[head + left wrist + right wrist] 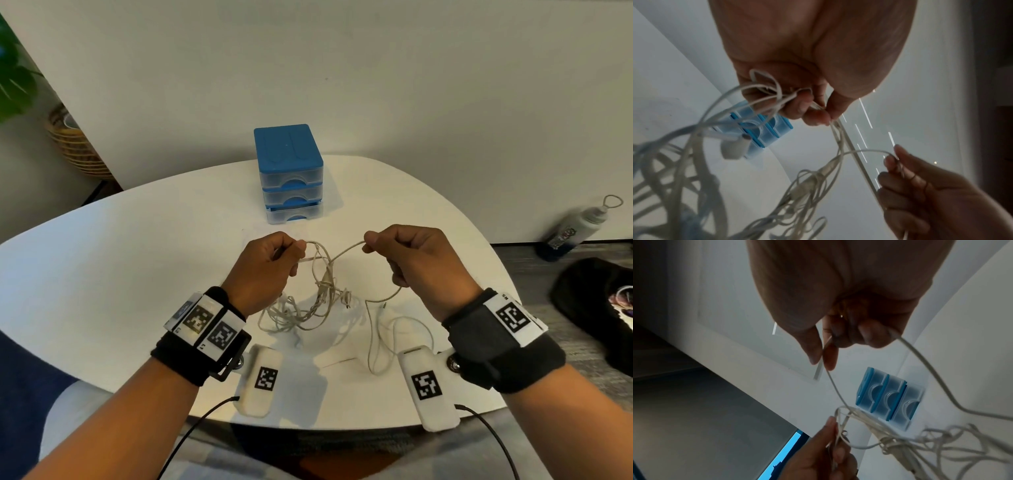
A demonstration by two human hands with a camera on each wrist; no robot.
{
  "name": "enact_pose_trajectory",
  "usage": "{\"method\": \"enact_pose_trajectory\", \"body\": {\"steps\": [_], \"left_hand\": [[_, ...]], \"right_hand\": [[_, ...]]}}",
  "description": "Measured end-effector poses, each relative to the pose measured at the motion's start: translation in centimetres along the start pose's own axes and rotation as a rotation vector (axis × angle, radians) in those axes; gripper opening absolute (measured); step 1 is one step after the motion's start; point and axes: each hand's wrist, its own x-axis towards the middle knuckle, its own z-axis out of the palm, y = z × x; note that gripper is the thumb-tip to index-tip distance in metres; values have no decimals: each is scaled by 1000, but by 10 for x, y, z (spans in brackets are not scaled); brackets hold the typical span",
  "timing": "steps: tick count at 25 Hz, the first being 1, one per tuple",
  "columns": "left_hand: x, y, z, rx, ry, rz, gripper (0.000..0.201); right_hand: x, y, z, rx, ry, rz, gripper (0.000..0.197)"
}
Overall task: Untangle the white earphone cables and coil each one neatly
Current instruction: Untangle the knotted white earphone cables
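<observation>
A tangle of white earphone cables lies on the white table and hangs up between my two hands. My left hand is raised above the table and pinches strands of cable between thumb and fingers. My right hand is raised opposite and pinches one strand between thumb and forefinger; that strand runs down into a knot between the hands. Another length loops out of the right palm. A white earbud dangles near the left hand. Loose loops trail toward the table's front edge.
A small blue three-drawer box stands at the table's far side, behind the hands. A white bottle and a dark bag lie on the floor to the right. A plant in a woven basket stands far left.
</observation>
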Motion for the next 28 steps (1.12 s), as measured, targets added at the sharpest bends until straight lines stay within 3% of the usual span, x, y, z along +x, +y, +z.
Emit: {"method": "enact_pose_trajectory", "body": {"steps": [4,8,13,18,21,24,26,28], "left_hand": [[1,1,-1,-64,36,11,27],[6,-7,-6,16,58,-12,29],[10,-43,-17,328,-142,-174,27],[15,-56,-26,283,-18,-234,20],[18,-50,-28,203,-14,-268,10],[11,-28,-21,264,-10,-121,37],[-3,2,-3,98,-38,51,34],[-15,20,19,-64,-171,126,26]], "right_hand": [[-1,-6,-4,-62,25,-46,14],[2,-9,-14,-52,61,-53,12],[6,-26,-29,324,87,-120,29],[1,-47,-40,545,65,-189,23],[-3,-52,-37,543,16,-197,17],[-5,-41,-16,389,-21,-97,13],[-8,-31,2,350,-81,-32,14],[-10,-28,14,394,-131,9,10]]}}
